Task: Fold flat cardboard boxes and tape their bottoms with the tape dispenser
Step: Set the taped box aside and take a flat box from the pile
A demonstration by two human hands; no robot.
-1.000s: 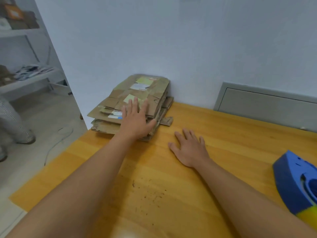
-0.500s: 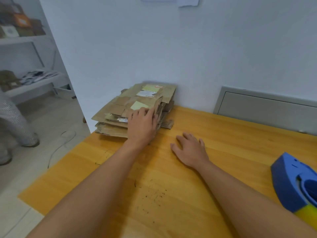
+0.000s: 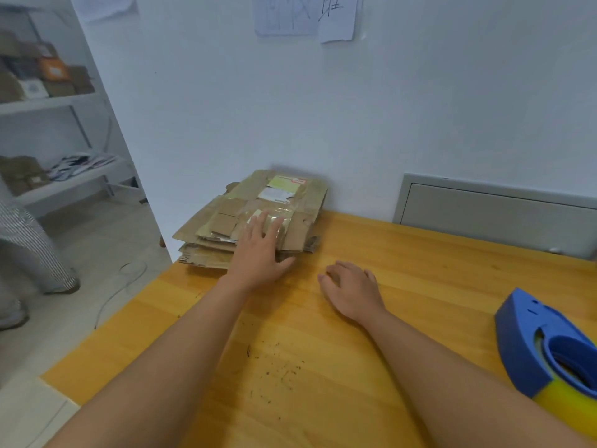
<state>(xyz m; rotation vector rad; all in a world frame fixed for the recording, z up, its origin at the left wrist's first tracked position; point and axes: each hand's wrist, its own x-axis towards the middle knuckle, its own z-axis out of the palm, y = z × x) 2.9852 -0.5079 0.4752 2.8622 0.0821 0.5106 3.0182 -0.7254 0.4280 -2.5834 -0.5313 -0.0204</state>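
Mid-frame, our left hand (image 3: 258, 253) lies spread on the flat cardboard boxes (image 3: 255, 211); our right hand (image 3: 352, 291) rests loosely curled on the desk (image 3: 323, 367).

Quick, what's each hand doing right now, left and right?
Left hand: open, fingers straight, resting flat on the stack of flat cardboard boxes.
Right hand: open, fingers loosely curled, holding nothing, resting on the wooden table.

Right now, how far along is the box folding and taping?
Nothing looks done: no folded or taped box is in view. The flat boxes sit stacked at the table's far corner. In hand: the left hand rests on the stack, the right hand on the table. The tape dispenser lies untouched. All folding and taping remains.
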